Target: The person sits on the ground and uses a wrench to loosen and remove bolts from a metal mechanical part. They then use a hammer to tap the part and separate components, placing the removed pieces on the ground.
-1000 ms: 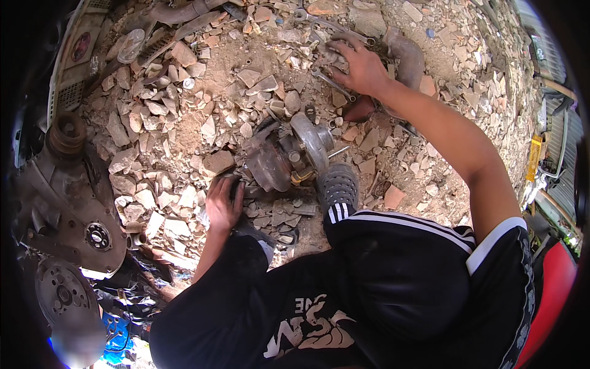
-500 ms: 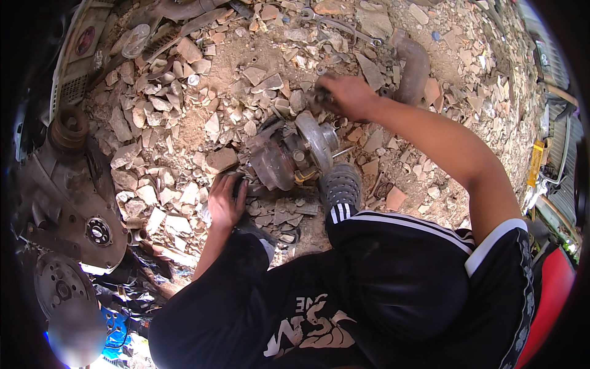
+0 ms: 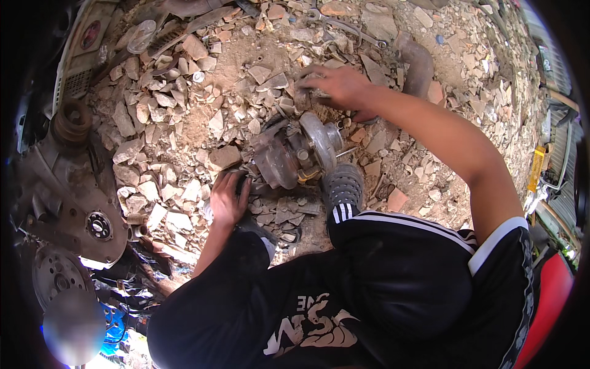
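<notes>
The right hand [image 3: 332, 87] spreads beyond the turbo [image 3: 284, 160]; sharp rubble [image 3: 275, 82] could cut it. Left hand [image 3: 228, 202]: grip unclear.

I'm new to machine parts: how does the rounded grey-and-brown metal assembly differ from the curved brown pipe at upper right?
The rounded grey-and-brown metal assembly joins several chunky sections; the curved brown pipe is a bent tube. The assembly has a paler grey side, while the pipe looks dull brown. The assembly lies beside the perforated grey shoe, the pipe farther off. Both lie on rubble.
</notes>
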Tool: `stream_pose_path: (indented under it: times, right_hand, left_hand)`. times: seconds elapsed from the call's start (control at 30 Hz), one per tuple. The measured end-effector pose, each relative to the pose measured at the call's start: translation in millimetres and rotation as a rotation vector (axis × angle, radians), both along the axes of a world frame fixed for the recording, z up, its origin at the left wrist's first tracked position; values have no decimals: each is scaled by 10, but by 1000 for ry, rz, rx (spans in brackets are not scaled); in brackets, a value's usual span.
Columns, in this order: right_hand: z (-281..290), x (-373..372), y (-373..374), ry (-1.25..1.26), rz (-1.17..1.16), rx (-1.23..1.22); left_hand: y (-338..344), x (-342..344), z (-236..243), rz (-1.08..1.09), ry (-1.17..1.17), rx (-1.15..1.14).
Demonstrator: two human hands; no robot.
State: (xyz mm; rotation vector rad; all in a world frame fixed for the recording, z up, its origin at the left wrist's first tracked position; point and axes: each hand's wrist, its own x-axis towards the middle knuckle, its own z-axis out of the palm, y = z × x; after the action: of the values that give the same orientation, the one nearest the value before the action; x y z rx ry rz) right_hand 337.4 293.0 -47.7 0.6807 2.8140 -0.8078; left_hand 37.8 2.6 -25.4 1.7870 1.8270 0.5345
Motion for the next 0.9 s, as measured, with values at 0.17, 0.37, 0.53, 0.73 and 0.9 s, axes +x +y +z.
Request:
stream_pose_path:
  times: [0.17,0.37,0.53,0.73,0.9]
  right_hand:
    - [80,-279,-48,-198,93,28]
    - [11,-249,341,-202,-255,166]
    - [-85,-153,407,54,-222,226]
    - [-132,-470,135,-25,228,37]
    - [-35,-667,17,-120,206,27]
  left_hand:
    - [-10,-15,-15,-3,12,3]
    - [-13,-11,-36,-4,14,8]
    - [-10,-7,-15,-1,11,-11]
    - [7,-10,-14,-13,12,-2]
    - [1,-17,-32,-11,5,9]
